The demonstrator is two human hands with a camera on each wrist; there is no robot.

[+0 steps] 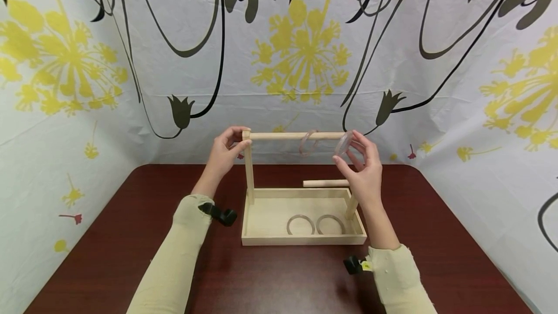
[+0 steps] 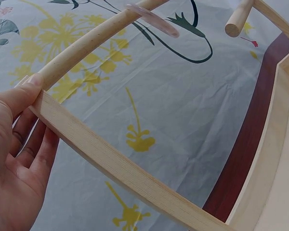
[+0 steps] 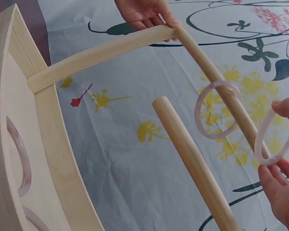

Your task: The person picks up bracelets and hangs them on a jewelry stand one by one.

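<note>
The right hand [image 1: 365, 168] pinches a translucent pink bangle [image 1: 343, 143] between thumb and fingertips, holding it at the right end of the top dowel [image 1: 296, 135]; the right wrist view shows the dowel's end passing through this bangle [image 3: 273, 139]. A second pink bangle [image 1: 307, 143] hangs on the same dowel, a little to the left and apart from the first. The left hand [image 1: 226, 151] grips the top of the left upright post [image 1: 249, 168] where it meets the dowel, thumb pressed on the corner and fingers curled behind the post. A shorter lower dowel [image 1: 326, 183] juts leftward from the right post. The posts rise from a shallow wooden tray [image 1: 261, 240], where two more bangles [image 1: 301, 224] lie flat just beside each other. The tray sits on a dark red table [image 1: 109, 236], in front of a floral cloth backdrop [image 1: 131, 62].
</note>
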